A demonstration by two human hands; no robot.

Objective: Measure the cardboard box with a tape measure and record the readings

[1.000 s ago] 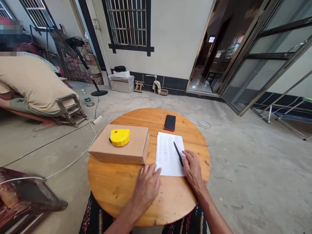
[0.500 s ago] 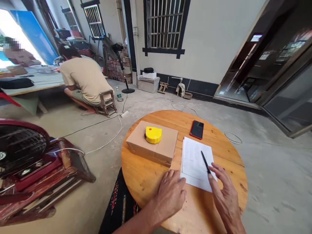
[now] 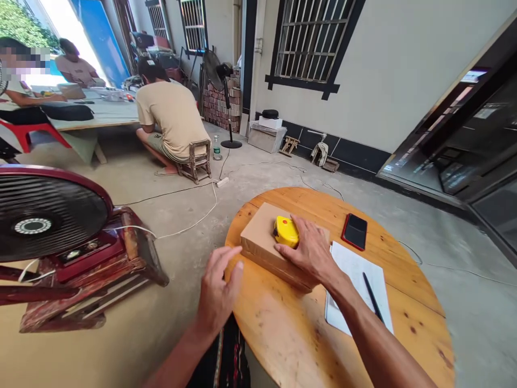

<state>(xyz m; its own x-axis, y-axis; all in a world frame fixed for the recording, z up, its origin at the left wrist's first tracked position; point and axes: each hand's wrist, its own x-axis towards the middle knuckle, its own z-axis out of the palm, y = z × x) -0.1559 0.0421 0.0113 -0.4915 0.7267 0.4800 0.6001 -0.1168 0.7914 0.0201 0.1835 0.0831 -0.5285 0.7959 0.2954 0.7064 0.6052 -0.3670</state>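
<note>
A yellow tape measure (image 3: 287,231) with a red button lies on a closed cardboard box (image 3: 258,229). My right hand (image 3: 311,245) is at the tape measure's right side, its thumb and fingers curled round it. Left of the box, at the table's rim, my left hand (image 3: 220,285) is raised with its fingers apart, holding nothing. Printed sheets of paper (image 3: 351,269) lie right of the box, partly under my right forearm. Across them rests a black pen (image 3: 372,296).
A phone (image 3: 355,231) in a red case lies on the round wooden table (image 3: 278,334). To the left stands a dark red fan (image 3: 52,215) on a wooden chair. A white cord (image 3: 194,223) crosses the floor. Several people sit around a work table (image 3: 117,113) further back.
My right hand has left the pen on the paper and moved left to the tape measure. My left hand has lifted from the table and moved left. The view has turned left.
</note>
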